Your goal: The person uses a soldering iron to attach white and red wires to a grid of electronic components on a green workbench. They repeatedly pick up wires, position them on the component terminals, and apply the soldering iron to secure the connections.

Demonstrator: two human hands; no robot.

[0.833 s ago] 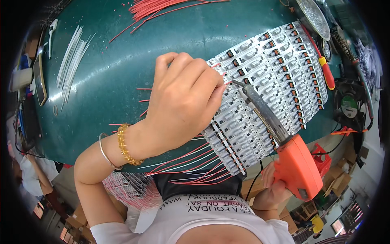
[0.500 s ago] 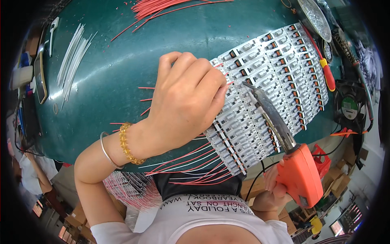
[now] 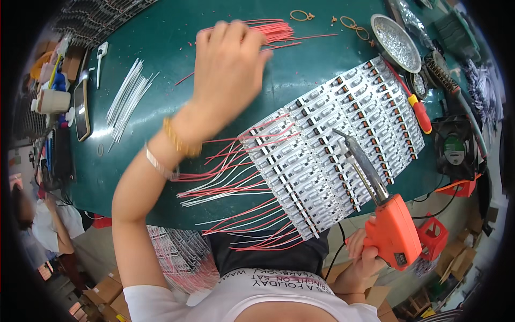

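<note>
My left hand (image 3: 229, 75) reaches over the bundle of red wires (image 3: 278, 31) at the far side of the table. Its fingers are bent and a little apart, slightly blurred, with the thumb standing off; the fingertips are partly hidden. My right hand (image 3: 365, 249) grips an orange-red soldering gun (image 3: 396, 231) by its handle. The gun's dark metal tip points up and left, over a panel of small LED circuit boards (image 3: 322, 161). Red and white wires (image 3: 225, 188) trail from the panel's left side toward me.
Cut white wires (image 3: 129, 99) lie at the left, beside a phone (image 3: 81, 110). On the right are a metal dish (image 3: 396, 44) of silvery bits, a red-and-yellow screwdriver (image 3: 420, 114) and a black fan (image 3: 455, 147). Rubber bands (image 3: 355, 27) lie at the back. Another person (image 3: 51, 225) is at far left.
My left hand has left the panel's left edge and moved away from me to the red wire bundle. Its fingers have loosened from a pinch. The soldering gun stays nearly in place.
</note>
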